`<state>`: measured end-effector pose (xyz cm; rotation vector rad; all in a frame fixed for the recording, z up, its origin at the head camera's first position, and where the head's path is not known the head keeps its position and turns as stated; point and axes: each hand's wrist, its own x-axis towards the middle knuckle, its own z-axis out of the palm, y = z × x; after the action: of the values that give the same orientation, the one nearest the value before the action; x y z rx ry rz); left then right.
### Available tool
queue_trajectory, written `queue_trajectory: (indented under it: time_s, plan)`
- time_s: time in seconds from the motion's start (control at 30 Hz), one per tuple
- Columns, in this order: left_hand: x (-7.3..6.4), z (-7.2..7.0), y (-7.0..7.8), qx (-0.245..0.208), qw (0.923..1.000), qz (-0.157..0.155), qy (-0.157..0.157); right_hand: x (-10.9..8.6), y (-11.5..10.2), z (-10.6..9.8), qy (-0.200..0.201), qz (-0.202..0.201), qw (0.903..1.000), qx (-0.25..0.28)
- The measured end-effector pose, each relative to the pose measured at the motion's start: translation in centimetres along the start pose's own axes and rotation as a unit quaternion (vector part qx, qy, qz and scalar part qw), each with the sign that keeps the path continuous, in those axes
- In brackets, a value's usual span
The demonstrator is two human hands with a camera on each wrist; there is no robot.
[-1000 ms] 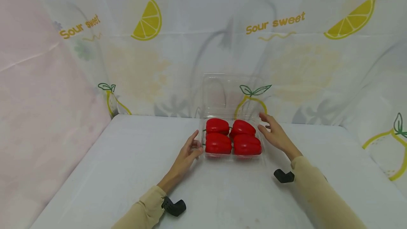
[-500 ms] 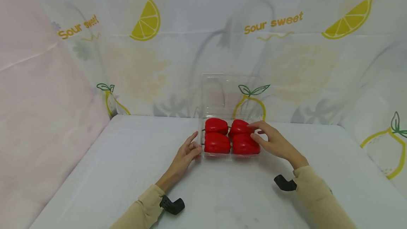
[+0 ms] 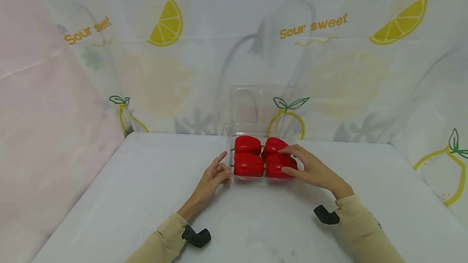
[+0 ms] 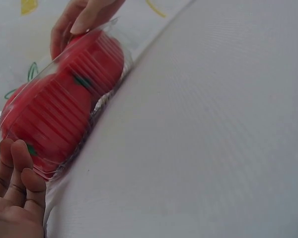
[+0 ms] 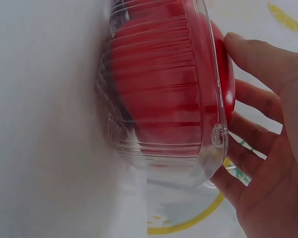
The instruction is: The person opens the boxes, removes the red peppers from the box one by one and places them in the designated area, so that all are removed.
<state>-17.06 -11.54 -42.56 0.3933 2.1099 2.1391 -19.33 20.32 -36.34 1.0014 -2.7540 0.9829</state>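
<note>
Several glossy red bell peppers with green stems sit in two rows inside a clear plastic clamshell box (image 3: 252, 179), whose lid (image 3: 244, 108) stands raised at the back. My right hand (image 3: 314, 168) lies over the front right bell pepper (image 3: 275, 165), thumb on its near side and fingers on its far side. In the right wrist view, the thumb meets that red pepper (image 5: 229, 99) just above the box rim. At the box's left side is my left hand (image 3: 211, 178), its fingertips against the ribbed clear wall around the left peppers (image 4: 54, 119).
The box stands at the back of a white table (image 3: 183, 149). Behind it hangs a white cloth (image 3: 204, 92) printed with lemons. A black wrist mount sits on the left sleeve (image 3: 197, 236), another on the right sleeve (image 3: 326, 215).
My right hand has moved left and slightly nearer, from beside the box's right edge onto the front right bell pepper. The left hand stays at the box's left side.
</note>
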Motion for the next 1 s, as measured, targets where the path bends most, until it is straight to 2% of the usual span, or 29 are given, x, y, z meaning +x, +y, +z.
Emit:
queue_trajectory:
  time_s: [0.23, 0.4, 0.6, 0.8, 1.0]
  plan:
    - [0.0, 0.0, -0.2, -0.001, 1.0, 0.001, -0.004, -0.2, 0.0, 0.1, -0.022, 0.025, 0.9993, 0.019]
    - [0.0, -0.1, -0.2, 0.005, 0.9999, 0.008, -0.009, -0.1, 0.2, 0.3, -0.015, 0.019, 0.9995, 0.019]
    - [0.0, -0.1, -0.1, 0.007, 0.9998, 0.009, -0.013, -0.3, 0.8, 0.6, 0.011, -0.005, 0.9999, 0.01]
    - [0.0, 0.0, -0.1, 0.004, 1.0, 0.008, -0.002, -0.3, 1.2, 0.9, 0.034, -0.033, 0.9987, 0.016]
    - [-0.1, 0.0, 0.0, 0.007, 0.9998, 0.013, -0.014, 0.3, 1.6, 1.1, 0.099, -0.084, 0.9915, 0.002]
